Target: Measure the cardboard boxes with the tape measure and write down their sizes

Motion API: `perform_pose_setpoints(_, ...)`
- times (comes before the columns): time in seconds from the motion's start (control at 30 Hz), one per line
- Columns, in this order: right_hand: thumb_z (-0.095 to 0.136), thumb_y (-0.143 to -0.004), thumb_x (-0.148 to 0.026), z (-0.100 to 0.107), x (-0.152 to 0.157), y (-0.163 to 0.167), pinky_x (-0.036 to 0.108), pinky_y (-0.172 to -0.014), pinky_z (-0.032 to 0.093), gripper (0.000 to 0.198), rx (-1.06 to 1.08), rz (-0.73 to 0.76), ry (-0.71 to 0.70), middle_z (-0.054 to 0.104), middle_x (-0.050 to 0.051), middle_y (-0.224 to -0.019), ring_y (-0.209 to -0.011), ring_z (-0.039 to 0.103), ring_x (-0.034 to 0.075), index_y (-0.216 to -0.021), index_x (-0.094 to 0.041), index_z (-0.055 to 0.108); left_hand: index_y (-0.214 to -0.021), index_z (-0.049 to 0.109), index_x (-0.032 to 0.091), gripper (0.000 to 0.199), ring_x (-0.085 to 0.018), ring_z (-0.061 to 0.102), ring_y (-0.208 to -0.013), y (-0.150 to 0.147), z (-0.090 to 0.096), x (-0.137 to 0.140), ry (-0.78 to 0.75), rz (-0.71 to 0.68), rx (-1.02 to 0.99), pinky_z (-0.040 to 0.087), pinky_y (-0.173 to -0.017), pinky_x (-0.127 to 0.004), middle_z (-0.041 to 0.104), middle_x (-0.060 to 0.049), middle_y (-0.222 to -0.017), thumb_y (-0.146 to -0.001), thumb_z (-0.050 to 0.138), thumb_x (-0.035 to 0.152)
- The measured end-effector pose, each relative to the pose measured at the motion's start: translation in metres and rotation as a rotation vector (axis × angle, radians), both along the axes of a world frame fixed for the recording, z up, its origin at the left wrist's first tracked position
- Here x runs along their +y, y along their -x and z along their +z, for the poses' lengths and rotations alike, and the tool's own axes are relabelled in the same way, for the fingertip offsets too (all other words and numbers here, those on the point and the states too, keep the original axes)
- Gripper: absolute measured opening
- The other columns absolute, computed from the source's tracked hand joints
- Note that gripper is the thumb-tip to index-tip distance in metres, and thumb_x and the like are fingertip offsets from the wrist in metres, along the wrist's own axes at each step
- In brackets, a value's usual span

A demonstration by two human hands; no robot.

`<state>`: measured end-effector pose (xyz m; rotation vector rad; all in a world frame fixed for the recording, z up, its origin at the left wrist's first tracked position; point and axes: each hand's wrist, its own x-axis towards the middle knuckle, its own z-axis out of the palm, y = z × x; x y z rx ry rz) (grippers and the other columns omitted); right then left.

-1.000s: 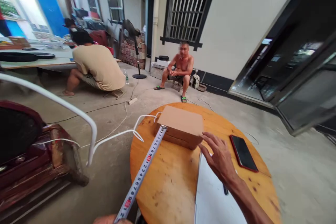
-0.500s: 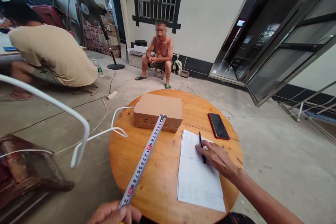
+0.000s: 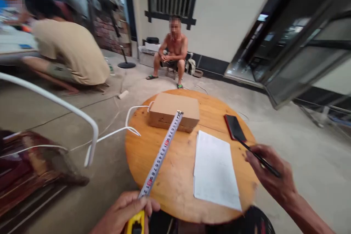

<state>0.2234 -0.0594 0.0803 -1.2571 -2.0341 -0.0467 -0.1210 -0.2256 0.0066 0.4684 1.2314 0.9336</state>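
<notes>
My left hand (image 3: 134,206) is closed round a yellow tape measure (image 3: 136,223) at the table's near left edge. Its blade (image 3: 159,157) slants up and away, the metal hook end in front of a brown cardboard box (image 3: 175,108); I cannot tell whether it touches. In my right hand (image 3: 274,170) is a black pen (image 3: 259,158), raised off the table's right edge, tip toward the phone. White paper sheets (image 3: 215,170) lie on the round wooden table (image 3: 170,197) between the two hands. A black phone with a red edge (image 3: 235,127) lies beyond the paper.
A white cable (image 3: 131,111) loops beside the box, and a white curved tube (image 3: 68,106) crosses the left. One person (image 3: 174,49) sits on a stool facing the table; another person (image 3: 70,49) crouches at left. A standing fan (image 3: 126,64) and an open door (image 3: 304,55) are behind.
My right hand has lifted the pen off the paper and moved right, past the table's edge. My left hand still grips the tape measure, whose yellow case now shows more. The whole view has shifted.
</notes>
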Motion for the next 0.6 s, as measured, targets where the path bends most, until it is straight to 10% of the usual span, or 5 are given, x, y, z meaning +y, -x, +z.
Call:
perform_pose_setpoints(0.27, 0.051, -0.087, -0.04, -0.016, -0.03, 0.005, 0.03, -0.065, 0.05, 0.021, 0.293, -0.087, 0.285, 0.065, 0.004, -0.083, -0.074, 0.062, 0.018, -0.089, -0.02, 0.059, -0.1, 0.066, 0.011, 0.042, -0.013, 0.056, -0.053, -0.045, 0.037, 0.065, -0.106, -0.274, -0.028, 0.04, -0.053, -0.021, 0.066, -0.003, -0.058, -0.082, 0.053, 0.047)
perform_pose_setpoints(0.4, 0.049, -0.088, -0.039, -0.049, -0.021, 0.001, 0.028, -0.06, 0.047, 0.022, 0.424, -0.105, 0.303, 0.058, -0.001, -0.066, -0.059, 0.057, 0.014, -0.08, -0.02, 0.058, -0.088, 0.065, 0.01, 0.028, -0.011, 0.059, -0.052, -0.08, 0.038, 0.11, -0.183, -0.3, -0.145, 0.041, -0.051, -0.021, 0.07, -0.009, -0.082, -0.081, 0.057, 0.036)
perform_pose_setpoints(0.6, 0.049, -0.087, -0.04, -0.078, 0.004, 0.012, 0.035, -0.076, 0.051, 0.027, 0.64, -0.068, 0.438, 0.064, 0.005, -0.102, -0.085, 0.063, 0.019, -0.105, -0.022, 0.059, -0.079, 0.065, 0.009, 0.023, -0.009, 0.062, -0.055, -0.12, 0.019, 0.176, -0.187, -0.352, -0.157, 0.044, -0.051, -0.022, 0.057, -0.015, -0.125, -0.077, 0.064, 0.032)
